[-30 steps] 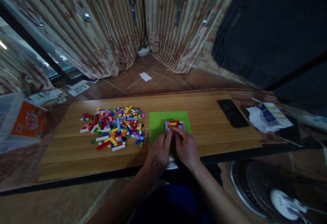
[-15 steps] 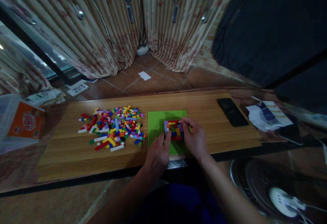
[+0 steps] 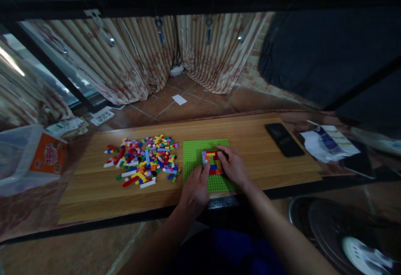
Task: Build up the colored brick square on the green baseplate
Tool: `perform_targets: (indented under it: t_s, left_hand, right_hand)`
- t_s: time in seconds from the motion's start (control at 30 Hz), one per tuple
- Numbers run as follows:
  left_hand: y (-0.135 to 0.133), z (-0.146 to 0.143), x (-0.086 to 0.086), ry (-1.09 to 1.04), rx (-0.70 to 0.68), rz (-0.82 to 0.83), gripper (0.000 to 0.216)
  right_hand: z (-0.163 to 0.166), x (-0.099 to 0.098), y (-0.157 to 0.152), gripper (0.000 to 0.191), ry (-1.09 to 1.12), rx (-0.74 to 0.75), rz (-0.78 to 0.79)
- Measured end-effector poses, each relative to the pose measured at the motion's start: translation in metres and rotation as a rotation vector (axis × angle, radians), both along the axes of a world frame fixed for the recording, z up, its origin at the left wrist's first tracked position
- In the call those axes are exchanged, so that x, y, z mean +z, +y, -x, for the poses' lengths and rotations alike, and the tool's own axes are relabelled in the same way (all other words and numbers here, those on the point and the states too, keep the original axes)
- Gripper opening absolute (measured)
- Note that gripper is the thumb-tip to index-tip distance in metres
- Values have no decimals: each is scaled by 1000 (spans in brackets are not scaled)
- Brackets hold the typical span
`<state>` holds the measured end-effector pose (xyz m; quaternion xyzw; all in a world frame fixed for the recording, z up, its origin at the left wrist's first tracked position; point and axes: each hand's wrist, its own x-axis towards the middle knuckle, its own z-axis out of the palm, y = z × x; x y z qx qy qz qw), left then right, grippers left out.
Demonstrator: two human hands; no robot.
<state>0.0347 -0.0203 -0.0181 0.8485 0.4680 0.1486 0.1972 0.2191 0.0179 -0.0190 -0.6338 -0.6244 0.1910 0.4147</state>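
Note:
A small rectangular build of coloured toy bricks [image 3: 213, 169] sits on a green studded baseplate [image 3: 191, 149]. Red, yellow, blue and lilac bricks show in it. My left hand [image 3: 196, 189] rests on the baseplate, its thumb and fingers closed against the build's left side. From the right, my right hand [image 3: 233, 165] reaches over the build, with bent fingertips pressed on its right edge and covering that part. Whether a loose brick lies under those fingers is hidden.
Left of the baseplate spreads a pile of loose bricks [image 3: 147, 160] on the wooden table [image 3: 103, 199]. A black phone [image 3: 284, 140] lies at the right, near crumpled packaging [image 3: 328, 143]. Beyond the left end stands a clear plastic box [image 3: 21, 158] with an orange label.
My right hand has shifted from a pinch at the build's upper right corner to lie lower along its right side. My left hand stays against the build. The camera view has tilted slightly.

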Motion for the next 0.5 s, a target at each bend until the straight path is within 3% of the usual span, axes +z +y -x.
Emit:
perform_targets:
  t_s: [0.27,0.5]
  left_hand:
    - [-5,6,8,-125,32,45,81]
    - [-50,42,7,-240,58,-32,54]
  right_hand:
    - [-13,-13,-17,36,132,-152,-49]
    - [-18,-21,-41,35,180,-307,-79]
